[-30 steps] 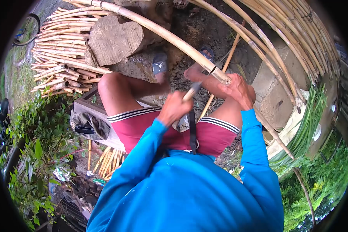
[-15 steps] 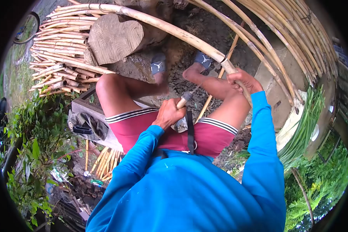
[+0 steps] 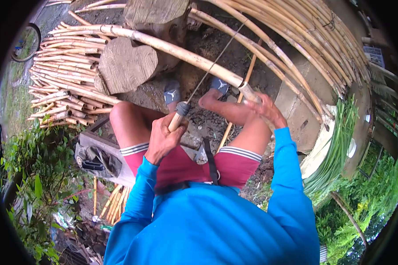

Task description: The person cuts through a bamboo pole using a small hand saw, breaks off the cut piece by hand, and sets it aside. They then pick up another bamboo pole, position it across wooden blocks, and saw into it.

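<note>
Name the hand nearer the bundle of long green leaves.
Right. The right hand, on the bamboo pole, is left of the bundle; the left hand, holding a long-bladed tool, is farther left.

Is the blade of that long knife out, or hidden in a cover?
It's out: the thin, bare blade sticks up from the handle in the left hand.

The long, pale-yellow bamboo pole looks smooth, with a faint gloss. The thin, straight grey metal blade has a dull sheen; its rounded tan handle resembles smooth, matt wood. The heart-shaped brown log face is rough, grained, matt wood. The bright-blue long-sleeved shirt is smooth, soft cloth.
</note>
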Motion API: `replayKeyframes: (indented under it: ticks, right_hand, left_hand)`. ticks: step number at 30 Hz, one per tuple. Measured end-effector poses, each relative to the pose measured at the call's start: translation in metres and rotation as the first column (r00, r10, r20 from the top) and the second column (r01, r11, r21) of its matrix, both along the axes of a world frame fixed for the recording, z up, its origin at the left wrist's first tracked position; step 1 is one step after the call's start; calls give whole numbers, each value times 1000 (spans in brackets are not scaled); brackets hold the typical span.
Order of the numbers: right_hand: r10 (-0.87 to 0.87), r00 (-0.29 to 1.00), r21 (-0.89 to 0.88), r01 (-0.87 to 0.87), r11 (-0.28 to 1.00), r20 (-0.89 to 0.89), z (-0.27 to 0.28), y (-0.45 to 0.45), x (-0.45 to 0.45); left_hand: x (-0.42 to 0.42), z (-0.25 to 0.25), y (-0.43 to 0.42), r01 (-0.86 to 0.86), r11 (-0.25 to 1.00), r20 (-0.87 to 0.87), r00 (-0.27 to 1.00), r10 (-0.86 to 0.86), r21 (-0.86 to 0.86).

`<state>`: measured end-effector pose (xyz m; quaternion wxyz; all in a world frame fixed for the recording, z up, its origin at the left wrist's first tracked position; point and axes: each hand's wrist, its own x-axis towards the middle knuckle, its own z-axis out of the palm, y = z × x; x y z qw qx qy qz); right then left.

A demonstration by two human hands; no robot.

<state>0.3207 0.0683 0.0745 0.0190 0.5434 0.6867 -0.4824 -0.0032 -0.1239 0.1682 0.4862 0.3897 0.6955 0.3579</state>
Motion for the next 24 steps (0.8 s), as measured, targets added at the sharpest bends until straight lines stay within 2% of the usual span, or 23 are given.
replayKeyframes:
  ticks: [2,3,4,5,6,7,9,10,11,12,13,14,15,16,18,20,21,22,24]
  right_hand:
    - [16,996,251,6,968,-86,-5,-16,33]
    - [-161,979,116,176,978,-126,10,-20,42]
    - [-350,925,-9,352,936,-149,24,-24,51]
    - [-450,863,-9,460,888,-229,31,-34,61]
    - [-541,766,251,632,733,-348,37,-51,58]
    - [-481,823,428,569,703,-304,40,-63,80]
    - [-623,720,554,667,498,-307,9,-104,144]
    - [-705,696,682,584,441,-140,5,-126,163]
    - [-711,693,656,592,468,-118,19,-154,164]
    - [-791,582,535,736,415,-188,-17,-180,205]
    - [-903,309,276,934,227,-300,19,-195,157]
    - [-967,39,199,980,-12,-252,0,-210,165]
    - [-997,-75,-128,989,-72,-18,-26,-220,211]
    - [-981,-191,-456,875,-160,-23,-32,-227,217]
    - [-971,-234,-651,746,-144,-53,-13,-227,190]
    - [-875,-453,-750,636,-181,-173,-22,-217,182]
    - [-768,-609,-830,520,-201,-196,-26,-211,184]
    - [-766,-606,-833,523,-182,-213,-41,-199,194]
    - [-552,-813,-895,370,-248,-183,-69,-185,215]
  left_hand:
    - [-7,-12,13,-4,1000,-55,998,5,31]
    - [-8,-17,19,8,997,-45,999,-5,72]
    - [-10,-19,28,3,993,-37,999,1,115]
    - [-12,-16,37,38,995,-32,999,-35,93]
    - [-10,-7,47,39,998,14,999,-40,52]
    - [-8,-1,55,63,995,-22,998,-61,73]
    - [-8,5,70,114,985,-85,991,-104,132]
    - [-6,2,75,138,976,-105,987,-121,171]
    - [-4,-2,79,124,976,-75,991,-112,181]
    - [-2,-2,83,121,971,-75,991,-108,206]
    - [-2,-1,86,96,969,-21,995,-94,228]
    - [0,-2,87,74,967,37,996,-85,244]
    - [1,-7,87,72,974,43,996,-83,215]
    - [2,-10,86,73,969,45,995,-86,234]
    - [5,-18,81,41,983,55,997,-52,177]
    - [6,-29,75,32,979,63,997,-46,201]
    - [6,-33,71,23,986,87,996,-38,164]
    - [4,-38,70,10,991,108,994,-25,132]
    - [-1,-45,68,29,995,79,996,-37,95]
